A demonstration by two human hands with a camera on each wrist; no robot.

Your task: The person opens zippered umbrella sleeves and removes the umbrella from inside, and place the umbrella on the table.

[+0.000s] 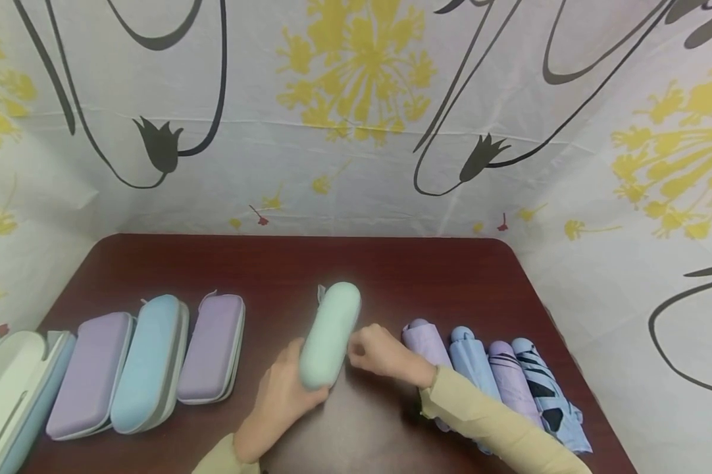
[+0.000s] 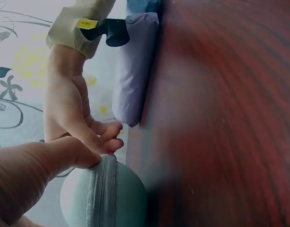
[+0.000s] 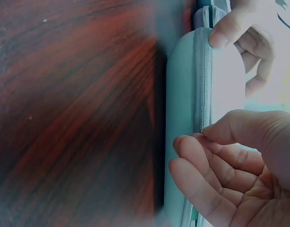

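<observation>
A mint-green zippered case (image 1: 332, 336), long with rounded ends, is in the middle of the table. My left hand (image 1: 279, 395) grips its near end, with the thumb over the end by the zipper in the left wrist view. My right hand (image 1: 385, 355) is at the case's right side. In the right wrist view its thumb and forefinger pinch at the grey zipper (image 3: 204, 80); the pull itself is hidden by the fingertips. Below those fingers, the zipper's two edges stand apart.
To the left stand a purple case (image 1: 92, 375), a blue case (image 1: 145, 362), another purple case (image 1: 214, 349) and, at the edge, an opened pale case (image 1: 6, 395). On the right lie several folded umbrellas, purple (image 1: 430, 342) and blue (image 1: 471, 355), partly behind my right forearm.
</observation>
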